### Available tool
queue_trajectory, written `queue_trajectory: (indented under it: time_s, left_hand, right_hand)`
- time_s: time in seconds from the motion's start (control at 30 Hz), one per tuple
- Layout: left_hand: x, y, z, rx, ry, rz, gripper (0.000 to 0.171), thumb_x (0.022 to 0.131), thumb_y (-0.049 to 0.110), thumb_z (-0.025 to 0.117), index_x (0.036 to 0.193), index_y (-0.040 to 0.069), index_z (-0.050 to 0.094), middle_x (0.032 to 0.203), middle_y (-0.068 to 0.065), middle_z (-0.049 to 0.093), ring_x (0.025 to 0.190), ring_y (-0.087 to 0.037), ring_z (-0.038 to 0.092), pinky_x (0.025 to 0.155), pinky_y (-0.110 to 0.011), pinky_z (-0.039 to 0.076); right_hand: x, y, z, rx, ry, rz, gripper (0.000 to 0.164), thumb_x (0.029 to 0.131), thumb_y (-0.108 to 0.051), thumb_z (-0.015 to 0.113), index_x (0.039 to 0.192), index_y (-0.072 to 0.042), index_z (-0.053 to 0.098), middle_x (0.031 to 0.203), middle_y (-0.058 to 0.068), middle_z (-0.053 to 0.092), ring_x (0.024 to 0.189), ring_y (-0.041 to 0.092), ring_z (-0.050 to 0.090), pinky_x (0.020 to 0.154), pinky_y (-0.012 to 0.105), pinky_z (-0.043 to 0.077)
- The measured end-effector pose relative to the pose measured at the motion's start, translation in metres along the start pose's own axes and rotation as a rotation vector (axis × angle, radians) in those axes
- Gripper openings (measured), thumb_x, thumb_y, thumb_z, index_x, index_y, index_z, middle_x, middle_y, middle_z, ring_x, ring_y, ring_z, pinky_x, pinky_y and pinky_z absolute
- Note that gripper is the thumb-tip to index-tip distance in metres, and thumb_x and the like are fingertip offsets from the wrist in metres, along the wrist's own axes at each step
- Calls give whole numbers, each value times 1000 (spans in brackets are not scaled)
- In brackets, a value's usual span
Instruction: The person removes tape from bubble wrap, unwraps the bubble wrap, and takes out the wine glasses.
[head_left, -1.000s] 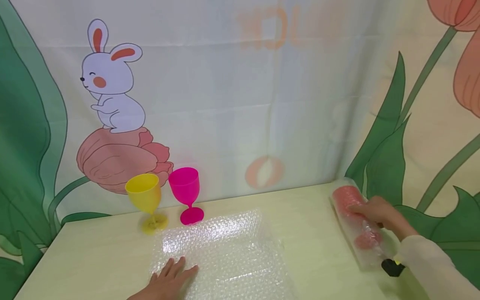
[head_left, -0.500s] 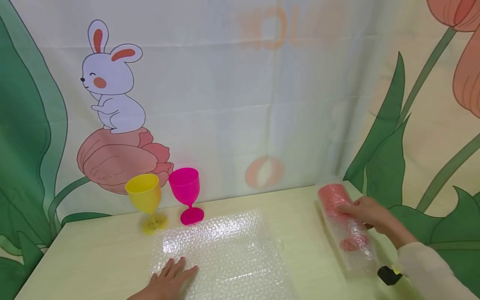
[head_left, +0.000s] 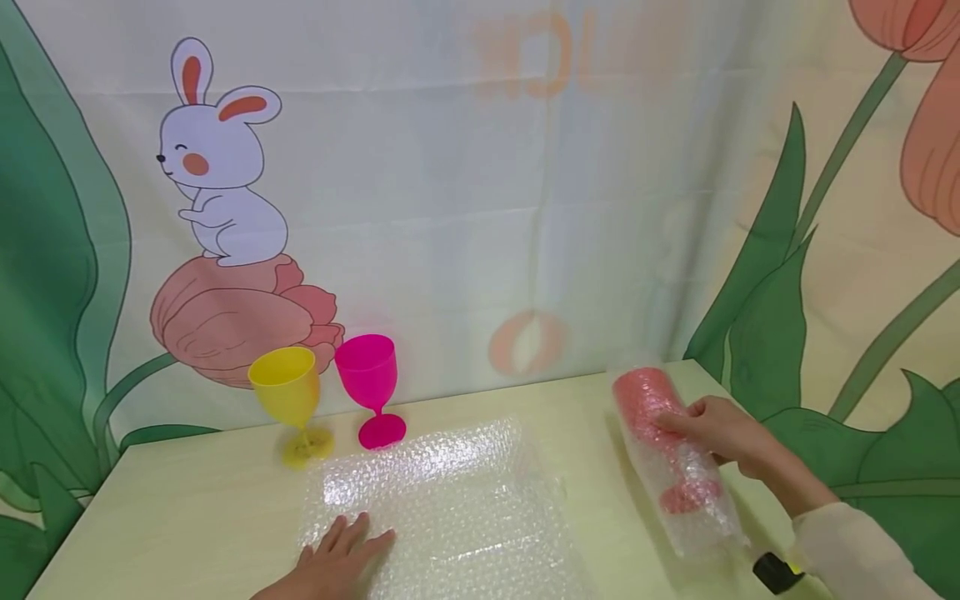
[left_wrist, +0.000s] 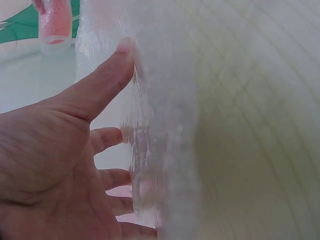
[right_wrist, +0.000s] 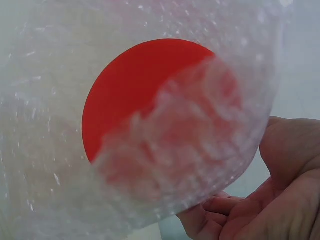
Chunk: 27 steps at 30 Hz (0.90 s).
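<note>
A red goblet (head_left: 647, 406) lies rolled in bubble wrap at the table's right side, its bowl toward the back. My right hand (head_left: 726, 435) grips it round the bowl, thumb on top. The right wrist view shows its round red foot (right_wrist: 131, 95) through the wrap's end, partly covered by folds; part of my right hand (right_wrist: 280, 190) shows beside it. With fingers spread, my left hand (head_left: 337, 554) rests on the left part of a flat bubble wrap sheet (head_left: 465, 500). In the left wrist view, the sheet (left_wrist: 165, 125) hides the fingertips.
A yellow goblet (head_left: 285, 385) and a magenta goblet (head_left: 367, 375) stand upright behind the sheet, at the back left of the pale table (head_left: 187, 492). A printed curtain (head_left: 420, 208) hangs along the table's back edge. A black strap piece (head_left: 776, 573) sits at the right wrist.
My right hand has moved left and slightly toward me with the wrapped red goblet, away from the table's right edge. The left hand has stayed on the sheet.
</note>
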<state>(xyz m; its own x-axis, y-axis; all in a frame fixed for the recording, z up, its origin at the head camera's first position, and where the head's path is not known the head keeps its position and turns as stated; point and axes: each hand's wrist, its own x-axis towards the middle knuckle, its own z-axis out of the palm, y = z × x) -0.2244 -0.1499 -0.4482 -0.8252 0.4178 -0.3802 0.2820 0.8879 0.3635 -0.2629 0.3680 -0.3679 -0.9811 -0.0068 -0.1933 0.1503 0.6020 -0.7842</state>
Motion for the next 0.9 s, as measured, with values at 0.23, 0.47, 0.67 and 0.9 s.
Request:
queue_trajectory:
  time_s: [0.23, 0.47, 0.67, 0.9]
  left_hand:
    - [1, 3, 0, 12, -11, -31, 99, 78, 65, 79, 155, 14, 45, 163, -27, 27, 149, -56, 18, 107, -83, 19]
    - [1, 0, 0, -6, -11, -13, 101, 79, 65, 79, 156, 12, 43, 163, -30, 25, 148, -58, 17, 106, -84, 18]
    - [-1, 2, -1, 2, 3, 1, 96, 80, 61, 80, 155, 12, 44, 162, -30, 27, 148, -58, 18, 106, -84, 19]
    - [14, -17, 11, -13, -7, 7, 106, 75, 72, 77, 157, 15, 41, 164, -30, 23, 148, -60, 15, 103, -86, 16]
  right_hand:
    - [-8, -11, 7, 19, -13, -9, 55, 99, -41, 67, 115, 8, 51, 98, 13, 60, 81, 21, 64, 69, 37, 60]
    - [-14, -22, 13, 44, -21, -23, 54, 98, -40, 68, 115, 8, 49, 98, 14, 60, 80, 22, 64, 67, 37, 60]
    - [-19, -31, 20, 61, -17, -32, 54, 98, -39, 70, 114, 8, 48, 97, 14, 61, 77, 21, 64, 66, 37, 60]
    - [-28, -49, 30, 67, -17, -64, 52, 97, -38, 71, 113, 7, 49, 94, 13, 62, 74, 21, 64, 63, 36, 59]
